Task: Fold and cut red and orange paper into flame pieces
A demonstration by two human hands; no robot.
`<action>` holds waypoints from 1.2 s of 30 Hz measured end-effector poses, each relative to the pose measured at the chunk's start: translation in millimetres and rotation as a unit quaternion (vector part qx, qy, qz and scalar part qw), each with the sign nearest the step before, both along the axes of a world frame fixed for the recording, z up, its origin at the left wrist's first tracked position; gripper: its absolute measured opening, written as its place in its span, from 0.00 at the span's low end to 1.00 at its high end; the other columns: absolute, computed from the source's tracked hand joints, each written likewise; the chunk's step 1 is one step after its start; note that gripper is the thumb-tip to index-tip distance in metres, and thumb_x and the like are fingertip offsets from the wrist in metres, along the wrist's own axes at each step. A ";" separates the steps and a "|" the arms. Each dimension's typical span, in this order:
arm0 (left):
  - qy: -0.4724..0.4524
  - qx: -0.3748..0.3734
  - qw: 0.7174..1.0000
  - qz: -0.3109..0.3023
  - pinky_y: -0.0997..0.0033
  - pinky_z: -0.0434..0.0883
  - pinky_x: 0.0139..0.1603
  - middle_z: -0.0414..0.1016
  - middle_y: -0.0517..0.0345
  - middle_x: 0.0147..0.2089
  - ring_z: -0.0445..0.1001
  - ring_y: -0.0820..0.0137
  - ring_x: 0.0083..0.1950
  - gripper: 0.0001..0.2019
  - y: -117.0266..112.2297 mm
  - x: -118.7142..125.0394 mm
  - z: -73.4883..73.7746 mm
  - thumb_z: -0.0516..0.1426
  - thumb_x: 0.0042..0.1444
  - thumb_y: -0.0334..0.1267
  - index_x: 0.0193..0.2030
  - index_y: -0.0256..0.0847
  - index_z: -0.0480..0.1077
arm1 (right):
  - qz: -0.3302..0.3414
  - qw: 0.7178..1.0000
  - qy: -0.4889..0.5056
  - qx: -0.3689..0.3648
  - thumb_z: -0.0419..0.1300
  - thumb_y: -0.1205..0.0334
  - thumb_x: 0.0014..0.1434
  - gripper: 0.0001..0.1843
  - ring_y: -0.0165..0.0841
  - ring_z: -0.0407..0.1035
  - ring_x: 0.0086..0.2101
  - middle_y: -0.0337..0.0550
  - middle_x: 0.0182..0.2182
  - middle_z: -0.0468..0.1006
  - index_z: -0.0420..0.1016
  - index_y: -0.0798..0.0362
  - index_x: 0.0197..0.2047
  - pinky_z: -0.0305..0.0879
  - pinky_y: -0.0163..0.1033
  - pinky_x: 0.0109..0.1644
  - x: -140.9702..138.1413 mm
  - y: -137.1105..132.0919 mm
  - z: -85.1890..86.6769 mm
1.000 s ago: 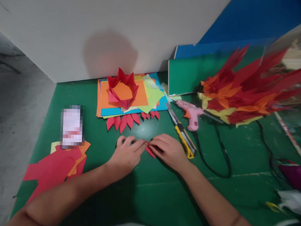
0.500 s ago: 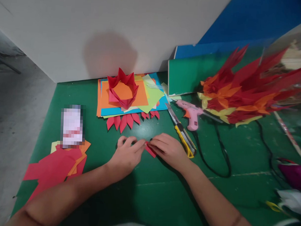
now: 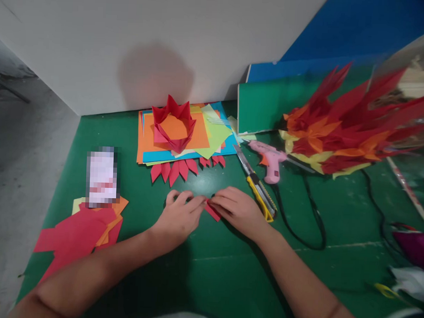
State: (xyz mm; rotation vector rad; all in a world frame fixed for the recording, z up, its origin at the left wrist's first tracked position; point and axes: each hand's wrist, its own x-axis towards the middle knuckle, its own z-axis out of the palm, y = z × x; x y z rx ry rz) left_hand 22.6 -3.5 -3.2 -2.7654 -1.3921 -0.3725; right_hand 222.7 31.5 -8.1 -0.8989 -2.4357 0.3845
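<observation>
On the green table (image 3: 229,271), both my hands press a small red paper piece (image 3: 213,211) between their fingertips. My left hand (image 3: 178,218) has its fingers bent down onto the left end of the piece. From the right, my right hand (image 3: 236,208) pinches the piece with closed fingers. Most of the red piece is hidden under the fingers. Just beyond my hands lies a row of folded red paper points (image 3: 178,169).
A red folded crown (image 3: 173,123) sits on a stack of coloured sheets (image 3: 198,140). A yellow utility knife (image 3: 258,186) and pink glue gun (image 3: 269,161) with black cord lie right. A large red-orange paper flower (image 3: 341,126) is far right. Red scraps (image 3: 77,233) lie left.
</observation>
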 end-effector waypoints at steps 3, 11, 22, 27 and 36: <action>0.006 -0.004 1.000 0.000 0.61 0.58 0.45 0.75 0.62 0.52 0.65 0.66 0.46 0.11 0.0 -0.3 -0.2 0.53 0.60 0.32 0.48 0.46 0.73 | 0.002 1.000 -0.002 -0.003 0.53 0.65 0.64 0.09 0.33 0.66 0.31 0.45 0.30 0.77 0.75 0.55 0.36 0.63 0.39 0.35 0.2 0.2 -1.0; 0.009 -0.014 1.000 -0.018 0.60 0.57 0.47 0.74 0.61 0.52 0.64 0.65 0.46 0.13 2.1 -2.5 5.5 0.53 0.59 0.32 0.50 0.45 0.71 | 0.005 1.000 -0.026 -0.006 0.50 0.65 0.66 0.13 0.33 0.65 0.32 0.46 0.30 0.76 0.76 0.55 0.37 0.63 0.39 0.35 3.5 -1.3 4.2; 0.015 -0.014 0.999 -0.025 0.60 0.56 0.50 0.73 0.56 0.49 0.65 0.66 0.46 0.15 -2.2 -1.5 4.9 0.54 0.57 0.31 0.51 0.42 0.69 | -0.020 0.991 -0.125 0.030 0.55 0.58 0.64 0.12 0.33 0.59 0.31 0.44 0.29 0.72 0.78 0.51 0.39 0.54 0.40 0.34 10.2 -0.7 17.0; -0.004 -0.003 1.000 -0.007 0.60 0.57 0.48 0.73 0.53 0.44 0.65 0.64 0.46 0.12 -3.1 1.6 2.0 0.53 0.57 0.30 0.48 0.39 0.70 | -0.046 0.988 -0.137 0.059 0.55 0.57 0.63 0.11 0.34 0.59 0.33 0.44 0.33 0.74 0.79 0.48 0.39 0.52 0.41 0.36 7.7 -2.2 20.2; -0.007 -0.004 1.000 0.004 0.59 0.58 0.48 0.72 0.53 0.47 0.64 0.63 0.47 0.13 -3.7 1.4 0.4 0.55 0.54 0.29 0.47 0.39 0.70 | -0.097 0.982 -0.138 0.089 0.56 0.60 0.61 0.11 0.35 0.60 0.33 0.45 0.33 0.74 0.80 0.50 0.33 0.52 0.44 0.37 19.3 2.7 26.5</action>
